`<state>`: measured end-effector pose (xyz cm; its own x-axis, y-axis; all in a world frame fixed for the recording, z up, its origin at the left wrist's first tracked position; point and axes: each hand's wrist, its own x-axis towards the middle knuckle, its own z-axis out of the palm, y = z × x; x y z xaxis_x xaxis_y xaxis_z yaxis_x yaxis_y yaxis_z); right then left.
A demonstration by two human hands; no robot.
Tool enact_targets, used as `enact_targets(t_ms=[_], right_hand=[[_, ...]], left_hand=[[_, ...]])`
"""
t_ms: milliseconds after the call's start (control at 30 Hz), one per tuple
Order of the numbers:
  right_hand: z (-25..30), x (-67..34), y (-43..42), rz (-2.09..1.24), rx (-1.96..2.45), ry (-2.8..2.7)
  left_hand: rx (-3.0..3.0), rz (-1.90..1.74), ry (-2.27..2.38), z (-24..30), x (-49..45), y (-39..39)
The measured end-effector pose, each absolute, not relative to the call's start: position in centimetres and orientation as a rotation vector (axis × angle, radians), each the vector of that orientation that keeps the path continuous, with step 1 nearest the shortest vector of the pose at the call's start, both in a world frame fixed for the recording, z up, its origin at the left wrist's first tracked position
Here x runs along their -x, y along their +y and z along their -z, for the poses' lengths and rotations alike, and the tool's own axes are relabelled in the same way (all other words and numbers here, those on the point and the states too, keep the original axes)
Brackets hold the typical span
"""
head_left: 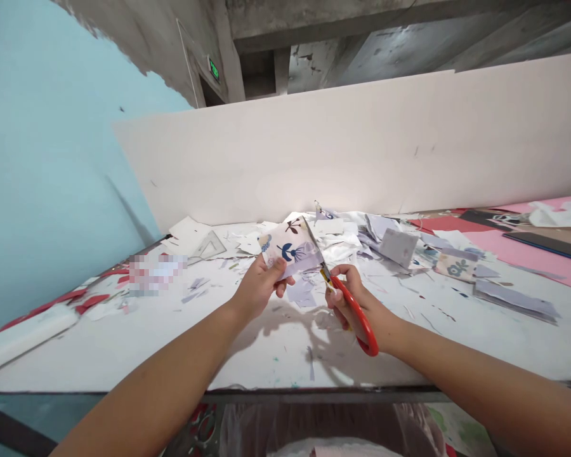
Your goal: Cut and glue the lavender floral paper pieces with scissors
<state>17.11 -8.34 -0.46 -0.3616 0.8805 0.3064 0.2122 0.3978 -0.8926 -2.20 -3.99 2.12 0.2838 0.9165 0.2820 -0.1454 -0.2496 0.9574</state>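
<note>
The left hand (257, 287) pinches a floral printed paper sheet (288, 246) between thumb and fingers, the sheet rising just above the fingertips. The right hand (349, 298) clenches red-handled scissors (356, 315), blades at the sheet's edge just beyond its fingers, with paper scraps (342, 244) piled past both hands.

The left forearm (171, 374) and right forearm (461, 374) extend inward from the lower corners. The left hand (259, 287) is closed in a pinch; the right hand (349, 298) is curled in a firm grip.
</note>
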Motion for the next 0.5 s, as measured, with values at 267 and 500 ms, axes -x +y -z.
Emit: enact_targets(t_ms=[267, 500], right_hand=[[0.52, -16.75, -8.33, -1.109, 1.061, -1.660], [0.36, -16.35, -8.74, -1.099, 1.187, -1.609]], left_hand=[[-1.435, -1.224, 0.754, -1.94, 2.29, -3.82], [-1.415, -1.232, 0.743, -1.89, 2.35, -3.83]])
